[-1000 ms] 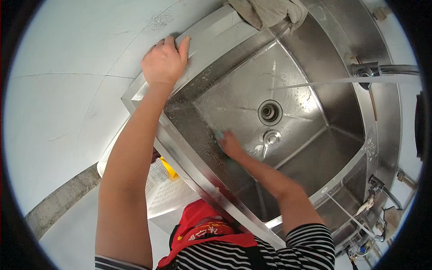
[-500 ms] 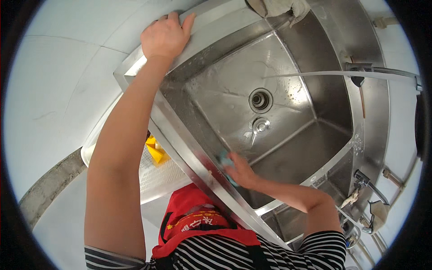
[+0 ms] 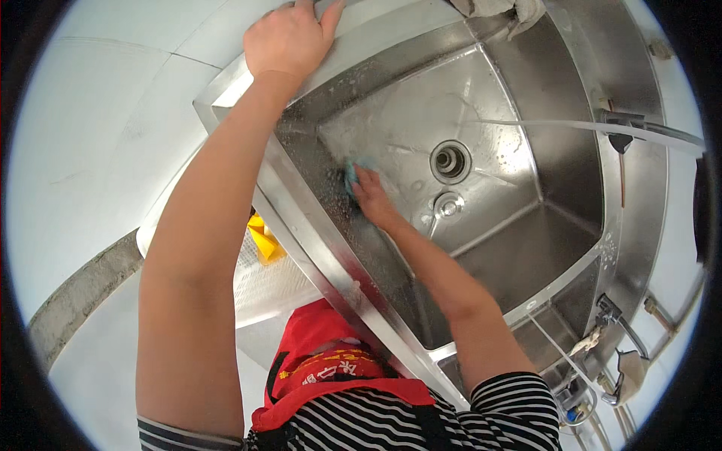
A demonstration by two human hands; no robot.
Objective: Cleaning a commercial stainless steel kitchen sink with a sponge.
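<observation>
My left hand (image 3: 289, 39) rests at the upper left corner of the stainless steel sink (image 3: 331, 267), its fingers bent over the outer rim and its thumb out along the metal. Down in the basin, my right hand (image 3: 371, 197) presses a blue-green cleaning cloth (image 3: 350, 179) against the foot of the near wall. Much of the cloth is hidden under the fingers. Wet streaks and suds mark the steel around it. Farther into the basin are an uncovered drain (image 3: 450, 161) and, beside it, a round metal strainer (image 3: 449, 205).
A faucet (image 3: 620, 119) at the right feeds a thin pale hose or water stream over the basin. A grey rag (image 3: 526, 15) hangs on the far rim. Left of the sink, a white plastic basket (image 3: 271, 293) holds something yellow (image 3: 265, 239). Another tap (image 3: 611, 307) stands lower right.
My right hand has slid the cloth up and left along the near wall, toward my left arm. The left hand stays on the rim; the whole view has shifted slightly.
</observation>
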